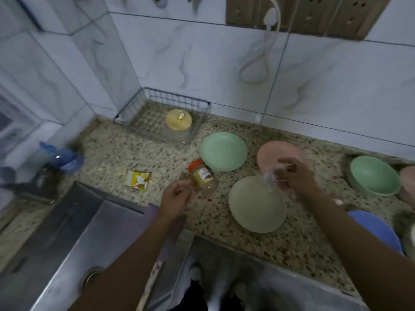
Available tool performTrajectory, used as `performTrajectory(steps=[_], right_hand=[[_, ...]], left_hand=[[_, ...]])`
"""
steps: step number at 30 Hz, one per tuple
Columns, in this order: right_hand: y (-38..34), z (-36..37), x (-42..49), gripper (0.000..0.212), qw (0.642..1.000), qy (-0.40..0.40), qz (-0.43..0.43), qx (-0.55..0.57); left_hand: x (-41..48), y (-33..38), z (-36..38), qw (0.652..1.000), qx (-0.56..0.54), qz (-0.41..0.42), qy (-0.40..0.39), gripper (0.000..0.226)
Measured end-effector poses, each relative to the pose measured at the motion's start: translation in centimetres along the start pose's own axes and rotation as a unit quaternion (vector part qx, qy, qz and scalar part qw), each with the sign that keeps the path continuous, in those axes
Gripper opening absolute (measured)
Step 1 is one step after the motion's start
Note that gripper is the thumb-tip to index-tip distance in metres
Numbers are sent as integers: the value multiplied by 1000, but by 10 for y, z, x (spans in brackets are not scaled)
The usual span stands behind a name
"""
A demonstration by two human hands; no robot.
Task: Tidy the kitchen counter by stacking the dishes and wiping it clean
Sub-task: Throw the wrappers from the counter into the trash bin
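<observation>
A clear plastic scrap [270, 177] is pinched in the right hand [294, 176]. The left hand [176, 196] is curled; what it holds cannot be told. The beige plate [256, 204] is judged light, stiff and slick, best taken at the rim.

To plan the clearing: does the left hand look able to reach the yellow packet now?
Probably yes. The yellow packet lies flat on bare counter to the left of the left hand, nothing between them; the jar lies on the hand's other side.

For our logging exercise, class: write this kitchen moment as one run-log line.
stage: plates unstacked | right hand: pinching clear plastic | left hand: beside tipped jar, grip unclear
</observation>
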State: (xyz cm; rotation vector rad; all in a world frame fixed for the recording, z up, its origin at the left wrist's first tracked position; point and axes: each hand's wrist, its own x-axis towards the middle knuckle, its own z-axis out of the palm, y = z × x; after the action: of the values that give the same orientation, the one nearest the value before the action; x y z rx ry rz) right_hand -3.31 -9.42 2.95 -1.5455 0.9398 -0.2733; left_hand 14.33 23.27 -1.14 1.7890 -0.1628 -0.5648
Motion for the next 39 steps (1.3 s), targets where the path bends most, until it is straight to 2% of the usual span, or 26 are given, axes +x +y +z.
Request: performTrajectory(steps=[5,9,14,17,19,22,25,29,32,39], right_hand=[[-3,59,13,42,998,-60,2,22],[-6,97,17,44,995,-94,15,37],[-8,130,21,39,994,-110,22,20],[-7,145,26,41,994,-102,26,-2],[-7,149,26,41,994,-106,32,-13],[-12,153,26,40,992,-111,48,-26],[-11,153,24,40,992,-111,49,-34],[-3,153,19,39,993,-100,61,-27],[0,153,12,37,993,-90,68,-17],[6,146,0,33,993,-90,73,-9]], left_hand=[[10,-23,-63,994,-26,-73,80,24],[15,-18,-95,978,-109,-128,119,14],[28,-23,-112,973,-95,-126,171,8],[47,-35,-122,980,-21,-70,183,26],[59,-41,-127,979,80,-50,182,47],[81,-40,-133,933,328,-54,136,76],[98,-27,-133,885,456,-53,79,92],[124,-33,-136,859,508,-57,0,98],[136,-37,-138,852,519,-64,-12,94],[136,-36,-147,902,429,-40,35,57]])
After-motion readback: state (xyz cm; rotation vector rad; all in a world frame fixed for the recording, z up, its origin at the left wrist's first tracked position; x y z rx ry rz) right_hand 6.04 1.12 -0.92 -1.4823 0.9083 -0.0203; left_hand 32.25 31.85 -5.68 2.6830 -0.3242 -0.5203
